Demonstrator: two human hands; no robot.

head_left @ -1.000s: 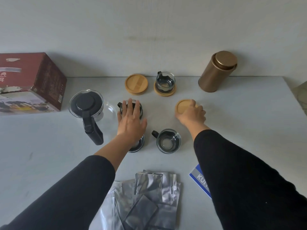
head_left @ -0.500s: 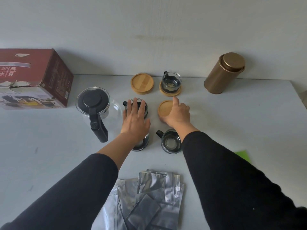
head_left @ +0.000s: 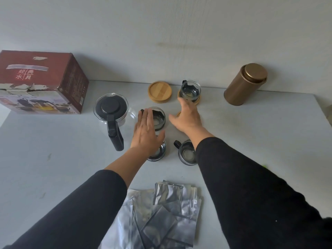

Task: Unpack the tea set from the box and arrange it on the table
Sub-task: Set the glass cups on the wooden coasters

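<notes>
Both hands are spread flat-fingered and grip nothing. The left hand (head_left: 145,131) hovers over a glass cup (head_left: 158,118) and hides most of a nearer cup (head_left: 158,152). The right hand (head_left: 186,116) covers a wooden coaster (head_left: 178,114), only a sliver showing; contact is unclear. Its sleeve cuts off the near-right cup (head_left: 186,153). Farther off, a fourth cup (head_left: 190,90) sits on a coaster beside a bare coaster (head_left: 159,91). The teapot (head_left: 111,109) stands left, the box (head_left: 41,81) far left on the table (head_left: 53,159).

Bare table (head_left: 260,141) lies open along the right edge and the left edge below the box (head_left: 41,83), while the teapot (head_left: 111,112), four glass cups, coasters and canister (head_left: 245,84) crowd the back middle, foil pouches (head_left: 161,216) the front edge.
</notes>
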